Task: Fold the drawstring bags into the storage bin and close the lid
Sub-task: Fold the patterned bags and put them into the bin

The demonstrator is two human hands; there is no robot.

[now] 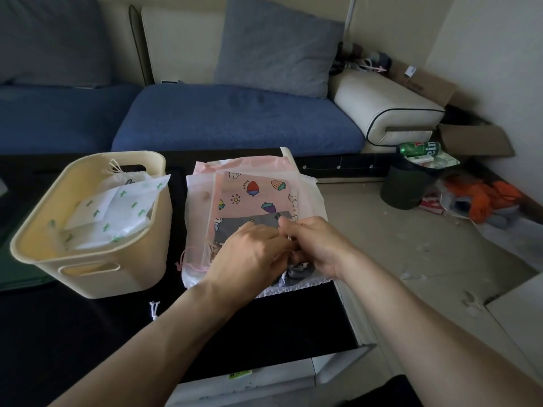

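A cream storage bin (88, 268) stands open on the black table, left of centre. Inside it lies a folded white drawstring bag with green prints (117, 212). To its right sits a pile of drawstring bags: a pink one with strawberry prints (252, 192) over frosted white ones, and a grey printed bag (255, 220) on top at the near end. My left hand (249, 254) and my right hand (317, 245) meet over the grey bag's near end, fingers curled and pinching its gathered cloth and cord. No lid is in view.
The black table (88, 342) ends at a white edge near me. A white cord end (154, 310) lies on it. Behind is a blue sofa (235, 116). On the floor to the right stand a dark waste bin (407, 183) with a green can, cardboard boxes and orange cloth.
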